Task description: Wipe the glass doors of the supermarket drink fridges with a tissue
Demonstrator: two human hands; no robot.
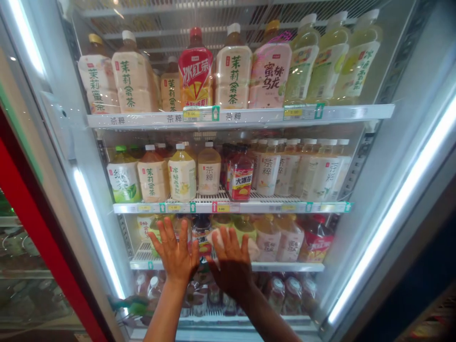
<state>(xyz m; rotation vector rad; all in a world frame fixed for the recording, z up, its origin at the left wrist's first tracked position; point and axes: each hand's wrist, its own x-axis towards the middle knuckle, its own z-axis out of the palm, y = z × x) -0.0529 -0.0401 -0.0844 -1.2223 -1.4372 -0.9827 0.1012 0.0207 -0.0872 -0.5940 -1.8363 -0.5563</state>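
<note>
My left hand (174,254) is raised with its fingers spread, palm toward the cooler, in front of the third shelf. To its right, my right hand (231,261) holds a white cloth (218,237) spread beneath its outstretched fingers. The cloth looks pressed against a clear glass door, which shows faint reflections. Part of the cloth is hidden by the fingers. Behind the hands stand a dark-capped bottle with a red and yellow label (202,240) and a pale green bottle (245,230), both partly covered.
Bottled drinks line several shelves, with a red iced tea bottle (195,71) on the upper shelf edge (256,116). Light strips run down the left (96,232) and right (384,228) sides. A red frame (39,232) borders the left.
</note>
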